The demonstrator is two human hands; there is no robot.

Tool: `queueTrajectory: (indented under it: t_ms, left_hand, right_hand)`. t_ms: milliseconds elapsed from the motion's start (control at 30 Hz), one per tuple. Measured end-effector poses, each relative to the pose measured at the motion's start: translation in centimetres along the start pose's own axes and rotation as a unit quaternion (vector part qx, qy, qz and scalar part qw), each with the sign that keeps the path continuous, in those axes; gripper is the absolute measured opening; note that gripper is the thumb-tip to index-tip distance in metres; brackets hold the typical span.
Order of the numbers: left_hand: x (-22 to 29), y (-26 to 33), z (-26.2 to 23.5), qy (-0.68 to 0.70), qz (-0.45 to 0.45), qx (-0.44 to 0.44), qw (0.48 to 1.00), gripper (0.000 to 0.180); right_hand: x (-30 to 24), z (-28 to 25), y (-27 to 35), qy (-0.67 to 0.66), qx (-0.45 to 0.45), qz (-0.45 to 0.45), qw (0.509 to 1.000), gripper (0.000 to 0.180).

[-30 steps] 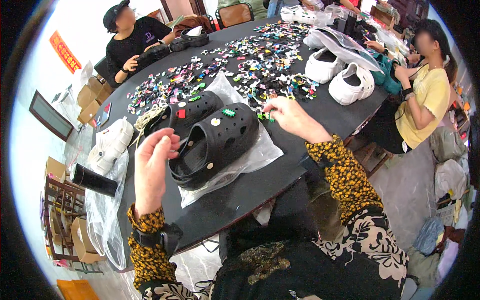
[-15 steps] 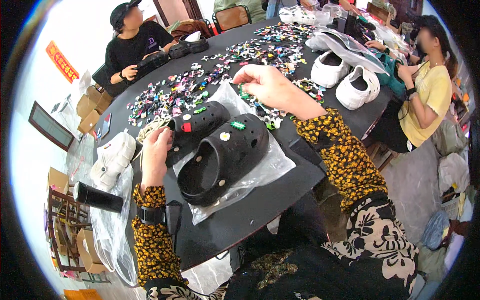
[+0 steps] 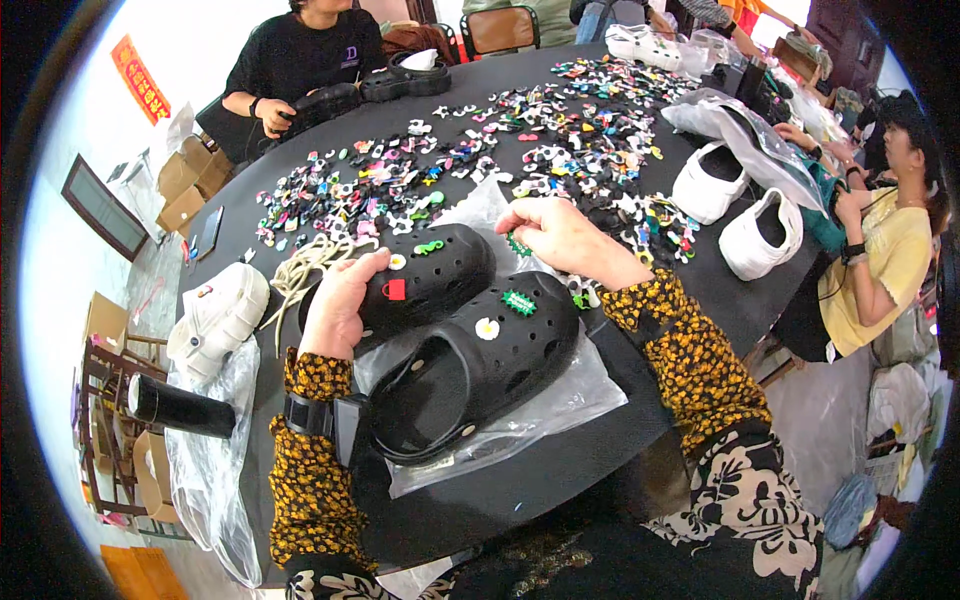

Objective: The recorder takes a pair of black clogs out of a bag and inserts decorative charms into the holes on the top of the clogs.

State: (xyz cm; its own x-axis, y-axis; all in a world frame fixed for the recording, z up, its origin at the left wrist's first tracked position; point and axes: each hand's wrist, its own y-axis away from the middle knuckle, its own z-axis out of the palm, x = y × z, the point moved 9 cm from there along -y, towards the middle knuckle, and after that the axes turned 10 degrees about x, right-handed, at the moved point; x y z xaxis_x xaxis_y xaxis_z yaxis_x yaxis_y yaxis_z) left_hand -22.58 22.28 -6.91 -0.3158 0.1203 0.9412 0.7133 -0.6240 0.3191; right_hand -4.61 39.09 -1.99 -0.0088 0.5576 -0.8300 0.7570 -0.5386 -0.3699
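Observation:
Two black clogs lie side by side on a clear plastic bag. The near clog carries a daisy charm and a spiky green charm. On the far clog are another daisy charm, a red charm and a curly green charm. My left hand grips the far clog toward its heel, thumb beside the daisy. Just beyond the toes, my right hand pinches a green charm, apart from both clogs.
Loose shoe charms cover much of the table beyond. White clogs stand at right, another white clog at left near cream laces and a black cylinder. A person handles a black shoe; another sits at right.
The whole view has shifted, so the table sits lower. My left hand has come forward along the far clog, its thumb now by the daisy. The right hand still pinches the green charm.

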Motion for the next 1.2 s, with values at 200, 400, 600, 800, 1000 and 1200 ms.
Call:
queueTrajectory:
  t_ms: [200, 400, 600, 800, 1000, 1200]
  left_hand:
    - [1.0, 2.4, 0.4, 0.083, 0.077, -0.008, 0.994, 0.014]
    - [5.0, 7.0, 1.2, 0.113, 0.187, -0.015, 0.976, 0.015]
    - [7.5, 12.2, 2.8, 0.120, 0.243, -0.043, 0.962, 0.018]
    - [9.1, 16.6, 3.3, 0.114, 0.286, -0.042, 0.951, 0.016]
    - [9.5, 18.5, 3.4, 0.112, 0.290, -0.075, 0.948, 0.015]
    - [9.2, 18.9, 3.9, 0.128, 0.261, -0.097, 0.952, 0.013]
  right_hand:
    - [-1.7, 1.2, -1.0, 0.125, -0.053, -0.106, 0.985, 0.018]
    - [-10.9, -1.8, -0.1, 0.091, 0.122, -0.247, 0.957, 0.014]
    - [-18.6, 1.0, 4.5, 0.229, 0.173, -0.427, 0.857, 0.027]
    - [-21.0, 1.3, 7.3, 0.273, 0.214, -0.480, 0.806, 0.029]
    - [-23.3, 0.5, 8.2, 0.216, 0.247, -0.482, 0.812, 0.019]
    - [-24.7, 0.5, 7.8, 0.226, 0.258, -0.511, 0.788, 0.027]
